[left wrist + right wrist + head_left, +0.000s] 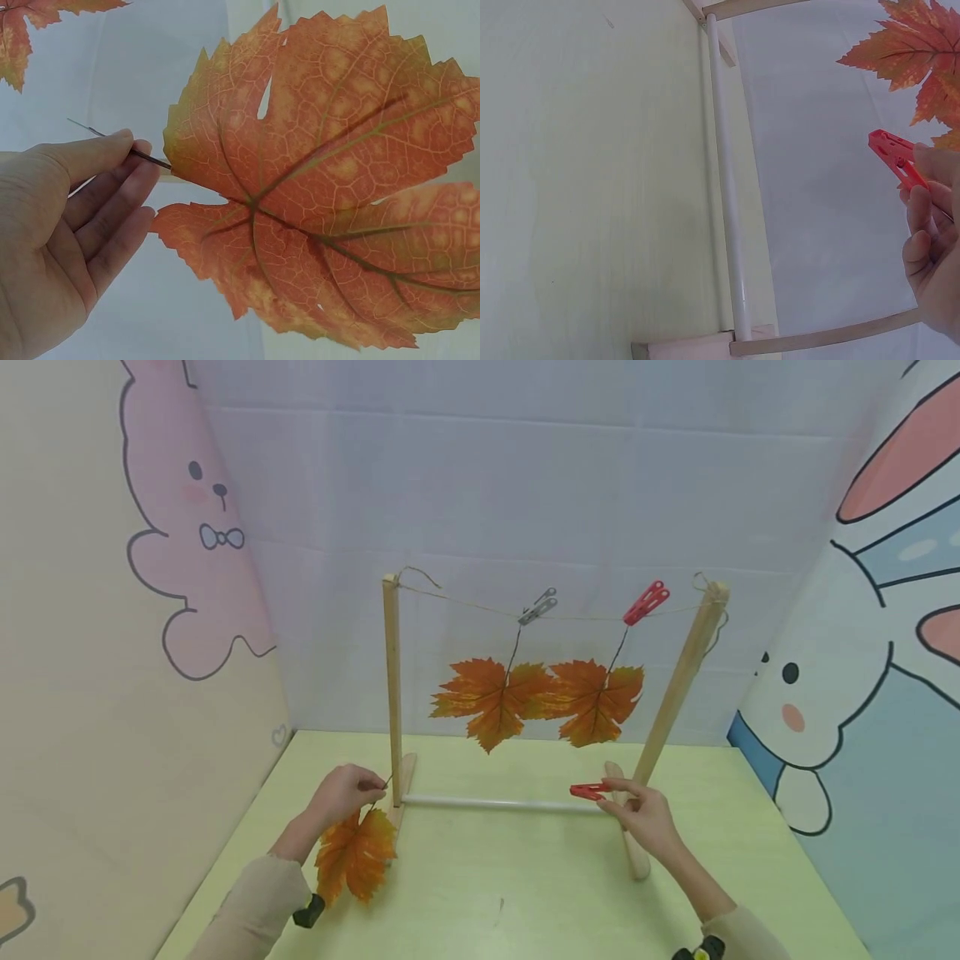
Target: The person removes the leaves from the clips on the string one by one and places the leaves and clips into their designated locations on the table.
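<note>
By its thin dark stem, my left hand [347,793] pinches an orange artificial maple leaf [356,858], just left of the rack's left post. The left wrist view shows the stem between thumb and fingertips, its end poking out past them. My right hand [643,814] pinches a red clothespin [588,791] by its handle end, near the right post. Behind the hands, a twine line [465,602] runs between the posts. A grey clothespin [537,607] and a second red clothespin [647,602] on it each hold a hanging leaf, one left [491,697] and one right [596,702].
The rack has a left wooden post [392,693], a right wooden post [681,685], wooden feet and a white crossbar [502,803] low over the pale yellow-green table [480,877]. White cloth [480,485] hangs behind; cartoon-printed panels [75,610] stand at both sides.
</note>
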A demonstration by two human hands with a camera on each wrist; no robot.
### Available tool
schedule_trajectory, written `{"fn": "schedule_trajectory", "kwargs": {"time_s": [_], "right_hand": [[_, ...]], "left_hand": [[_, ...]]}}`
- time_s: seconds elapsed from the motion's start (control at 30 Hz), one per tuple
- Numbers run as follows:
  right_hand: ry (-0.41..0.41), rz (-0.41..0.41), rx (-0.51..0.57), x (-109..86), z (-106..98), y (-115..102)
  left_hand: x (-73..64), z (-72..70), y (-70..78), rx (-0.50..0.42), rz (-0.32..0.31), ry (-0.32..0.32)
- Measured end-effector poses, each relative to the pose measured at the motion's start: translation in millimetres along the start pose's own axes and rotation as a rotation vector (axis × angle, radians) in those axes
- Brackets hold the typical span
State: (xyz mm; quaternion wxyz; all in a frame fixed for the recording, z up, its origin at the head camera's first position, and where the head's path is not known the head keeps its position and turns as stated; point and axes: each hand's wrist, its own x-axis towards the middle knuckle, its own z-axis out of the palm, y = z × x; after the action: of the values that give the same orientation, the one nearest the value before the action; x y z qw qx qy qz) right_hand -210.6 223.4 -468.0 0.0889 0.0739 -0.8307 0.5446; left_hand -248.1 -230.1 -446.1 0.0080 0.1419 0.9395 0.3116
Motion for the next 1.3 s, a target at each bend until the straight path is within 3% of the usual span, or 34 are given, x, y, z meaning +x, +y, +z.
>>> {"fn": "schedule_trajectory", "kwargs": {"time_s": [0.2,0.43,0.7,1.07,1.3], "right_hand": [[0.006,0.075,-0.001,-11.1,-3.6,-6.8],[0.065,0.077,-0.037,-21.9,-6.2,-16.9],[0.066,0.080,-0.034,-30.1,-9.4,-5.0],[0.107,0.099,-0.004,-41.1,-3.8,18.8],[0.094,0.139,0.008,-40.9,-4.7,20.0]], "left_hand": [[-1.7,5.0,-3.1,-0.018,-0.029,-0.007],[-6.3,15.8,-7.7,-0.056,-0.038,-0.038],[-12.6,31.9,-15.4,-0.060,0.031,-0.081],[-21.5,46.0,-18.8,-0.071,0.030,-0.105],[-18.8,54.0,-24.4,-0.072,0.034,-0.091]]}}
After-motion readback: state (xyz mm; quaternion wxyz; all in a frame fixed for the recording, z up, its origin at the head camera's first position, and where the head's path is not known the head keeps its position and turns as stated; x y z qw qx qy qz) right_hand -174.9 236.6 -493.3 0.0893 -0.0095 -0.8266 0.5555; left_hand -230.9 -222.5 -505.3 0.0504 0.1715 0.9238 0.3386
